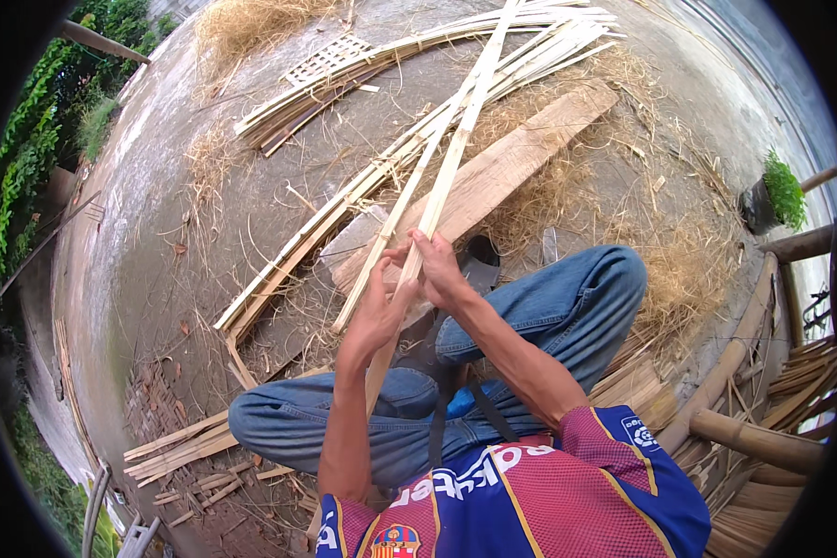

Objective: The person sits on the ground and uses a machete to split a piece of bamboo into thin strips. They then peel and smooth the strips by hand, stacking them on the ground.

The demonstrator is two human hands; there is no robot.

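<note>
My left hand (378, 305) and my right hand (437, 270) are close together above my crossed legs. Both are closed on a long, pale split bamboo strip (450, 169). It slants from my lap past both hands toward the far side. The right hand grips it just beyond the left, its thumb along the strip. A second bamboo strip (403, 208) runs beside the left hand's fingers and crosses the first farther out; whether the left fingers also hold it is unclear. Under the strips lies a broad wooden plank (521, 160).
A long bundle of bamboo strips (284, 272) lies left of the plank, with another bundle (330, 86) beyond it. Curly shavings (684, 279) cover the ground at right. More strips (186, 448) lie by my left knee. A potted plant (783, 193) and bamboo poles (753, 442) stand at right.
</note>
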